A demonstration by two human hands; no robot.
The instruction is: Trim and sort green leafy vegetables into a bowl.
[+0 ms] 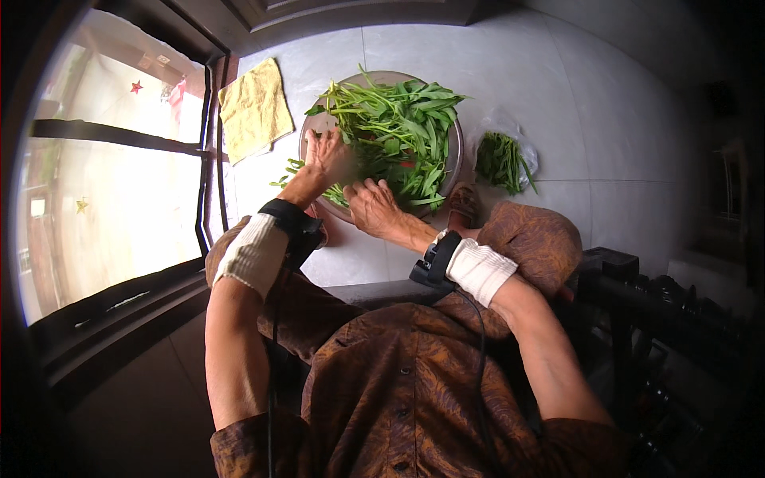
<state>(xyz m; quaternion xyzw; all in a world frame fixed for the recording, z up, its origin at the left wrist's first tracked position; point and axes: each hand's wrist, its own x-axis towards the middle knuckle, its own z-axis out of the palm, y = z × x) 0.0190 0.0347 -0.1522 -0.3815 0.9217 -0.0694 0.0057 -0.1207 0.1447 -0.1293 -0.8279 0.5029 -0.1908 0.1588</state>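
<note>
A round basin [455, 147] on the floor in front of me is heaped with long-stemmed leafy greens [406, 119]. My left hand [323, 159] is over the basin's left side, beside the stems. Its fingers reach forward and slightly apart, and the thumb side is smeared by motion. Closer to me, my right hand [373, 205] bends its fingers round some greens at the basin's near edge, with stems showing to its left. The fingertips are partly hidden. A few leafy sprigs [291, 170] stick out past the basin's left rim.
A clear plastic bag [526, 151] with more greens [502, 162] lies right of the basin. A yellow cloth [256, 109] is spread at the left, near a glass-paned door [119, 191]. My feet and knees flank the basin's near side. Dark objects [661, 319] stand at my right.
</note>
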